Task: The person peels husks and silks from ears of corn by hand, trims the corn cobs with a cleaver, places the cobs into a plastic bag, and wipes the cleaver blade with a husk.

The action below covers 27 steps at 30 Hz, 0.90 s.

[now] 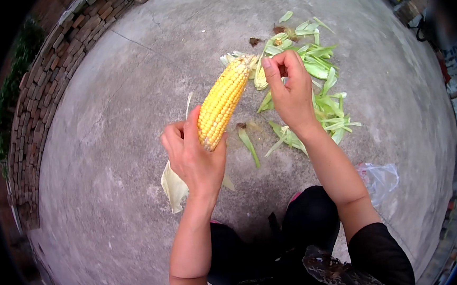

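A yellow ear of corn [222,101] with its kernels bare is held at its lower end by my left hand [195,153], fingers wrapped round it. Pale husk [174,187] hangs below that hand. My right hand [292,88] is near the corn's upper tip, thumb and fingers bent towards each other; whether anything thin is between them is too small to tell. Behind and around my right hand, green husks [328,109] lie in a heap on the concrete ground [132,123], with another partly husked ear [260,76] among them.
One loose husk strip [249,146] lies between my forearms. Brown corn silk [255,41] is at the heap's far edge. A clear plastic bag [379,179] rests beside my right elbow. Stacked bricks [45,102] line the left; assorted items [456,68] stand at the far right.
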Available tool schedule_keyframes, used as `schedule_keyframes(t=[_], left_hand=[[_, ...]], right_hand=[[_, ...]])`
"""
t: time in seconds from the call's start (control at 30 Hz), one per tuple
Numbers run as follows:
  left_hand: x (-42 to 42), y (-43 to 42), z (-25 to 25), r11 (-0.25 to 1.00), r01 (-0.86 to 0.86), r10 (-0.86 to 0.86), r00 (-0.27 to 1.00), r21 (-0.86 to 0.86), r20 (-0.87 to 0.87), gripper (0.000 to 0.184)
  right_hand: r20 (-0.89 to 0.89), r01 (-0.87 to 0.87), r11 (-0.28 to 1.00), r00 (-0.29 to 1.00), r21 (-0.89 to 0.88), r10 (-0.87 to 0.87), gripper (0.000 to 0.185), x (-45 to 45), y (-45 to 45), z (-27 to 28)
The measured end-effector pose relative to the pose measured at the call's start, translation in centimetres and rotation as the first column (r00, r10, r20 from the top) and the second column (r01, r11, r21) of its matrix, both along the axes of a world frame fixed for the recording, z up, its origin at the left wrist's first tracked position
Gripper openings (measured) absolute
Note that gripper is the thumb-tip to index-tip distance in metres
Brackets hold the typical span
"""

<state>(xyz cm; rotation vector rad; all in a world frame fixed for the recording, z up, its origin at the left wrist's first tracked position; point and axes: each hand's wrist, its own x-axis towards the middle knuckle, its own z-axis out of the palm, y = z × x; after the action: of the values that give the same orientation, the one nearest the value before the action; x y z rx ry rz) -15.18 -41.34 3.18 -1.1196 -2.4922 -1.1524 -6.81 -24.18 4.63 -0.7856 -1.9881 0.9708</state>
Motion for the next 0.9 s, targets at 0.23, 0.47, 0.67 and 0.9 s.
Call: schedule_keyframes(t=[0.23, 0.47, 0.67, 0.9], left_hand=[[0.1, 0.3, 0.1, 0.998, 0.008, -0.016, 0.992, -0.064, -0.125, 0.063], [-0.1, -0.1, -0.1, 0.995, 0.094, -0.094, 0.996, -0.016, -0.004, 0.061], [-0.7, 0.4, -1.7, 0.981, 0.073, -0.156, 0.847, 0.179, 0.509, 0.064], [0.0, 0.5, -1.6, 0.985, 0.124, -0.165, 0.893, 0.122, 0.420, 0.066]], right_hand=[[0.012, -0.076, 0.825, 0.996, 0.560, 0.084, 0.030, -1.4, -1.7, 0.9], [0.077, 0.211, 0.920, 0.965, 0.329, -0.249, 0.031, -0.4, 5.6, -0.6], [-0.193, 0.095, 0.987, 0.974, -0.127, -0.119, 0.036, -0.2, 0.9, -1.4], [-0.022, 0.022, 0.910, 1.000, 0.413, -0.014, 0.026, -1.6, -0.8, -3.1]])
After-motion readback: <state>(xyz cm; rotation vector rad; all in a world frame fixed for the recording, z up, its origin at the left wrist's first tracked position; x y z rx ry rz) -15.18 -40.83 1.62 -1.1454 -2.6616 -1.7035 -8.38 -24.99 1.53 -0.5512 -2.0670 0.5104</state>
